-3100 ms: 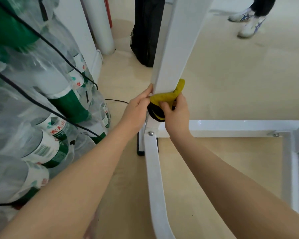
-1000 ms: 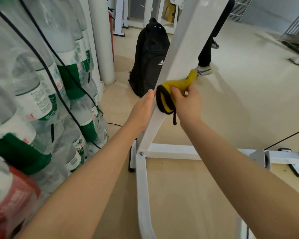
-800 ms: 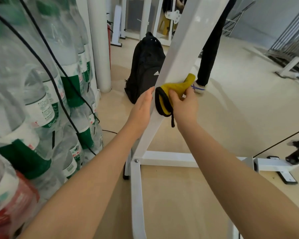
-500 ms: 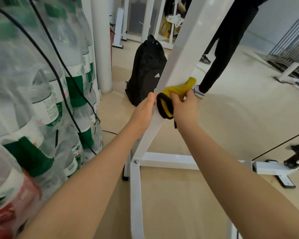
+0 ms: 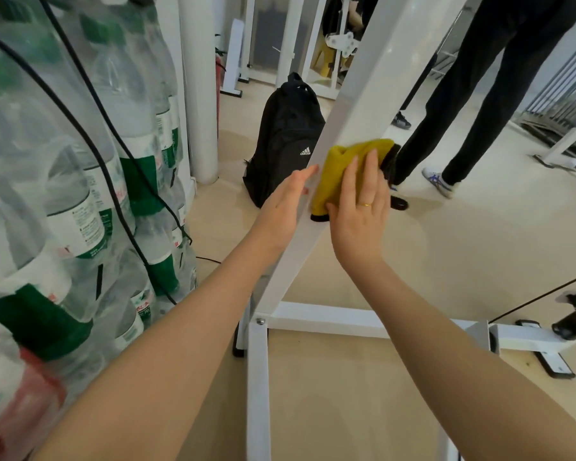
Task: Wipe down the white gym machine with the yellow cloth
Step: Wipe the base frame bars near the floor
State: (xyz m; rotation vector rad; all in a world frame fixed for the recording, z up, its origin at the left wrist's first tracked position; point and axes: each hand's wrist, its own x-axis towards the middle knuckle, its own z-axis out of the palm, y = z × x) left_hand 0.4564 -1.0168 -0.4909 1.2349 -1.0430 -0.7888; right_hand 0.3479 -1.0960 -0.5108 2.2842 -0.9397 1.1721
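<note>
On the sloping post: yellow cloth (image 5: 338, 171) pressed flat against the white gym machine (image 5: 353, 128).
Right hand (image 5: 359, 201): fingers straight, spread over the cloth; a moment ago pinching it bunched.
Left hand (image 5: 285, 207): open, palm resting on the post's left face, as before.
Meaning: grip traded for flat pressure, wider contact; wiping likely under way up the post.
Nearby: black backpack (image 5: 286, 141) behind.

Both forearms are bare, sleeveless in view; the right hand (image 5: 359, 207) wears a thin gold ring (image 5: 366, 204).
</note>
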